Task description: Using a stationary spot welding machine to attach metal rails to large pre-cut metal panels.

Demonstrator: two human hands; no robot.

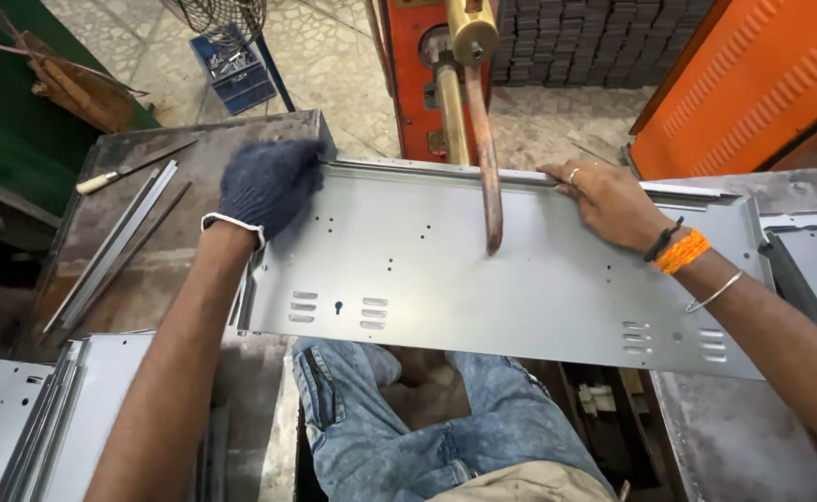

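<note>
- Nearest the camera, the person's knees in faded blue jeans [399, 418] are showing under the front edge of the work, with a gap between two steel tables [752, 437] opening below them.
- At lower left, a stack of grey sheet-metal panels [18, 418] is lying flat, edges lined up toward the viewer.
- A long grey sheet-metal panel [520, 297] is lying across the gap, bridging the left bench and the right table; it is carrying small punched holes and groups of louvre slots along its near edge.
- The left hand [264, 186], wearing a dark blue knitted glove with a white cuff, is pressing down flat on the panel's far left corner, fingers curled loosely over the folded edge rather than closed round anything.
- The right hand [608, 200], bare, with a ring, an orange thread band and a metal bangle at the wrist, is lying palm-down on the panel's far edge, fingers spread and pressing a narrow metal strip [520, 177] against the panel's flange; it is not wrapping round it.
- Between the hands, a copper electrode arm [490, 177] of a spot welder is reaching down, its tip sitting on or just above the panel; contact cannot be judged.
- On the left bench [148, 149], several thin metal strips [116, 246] and a file with a pale handle [134, 167] are lying well apart from the gloved hand.
- Farther off, the orange welder body [418, 84], a blue crate [234, 79] and stacked dark blocks [594, 42] are standing on the floor.
</note>
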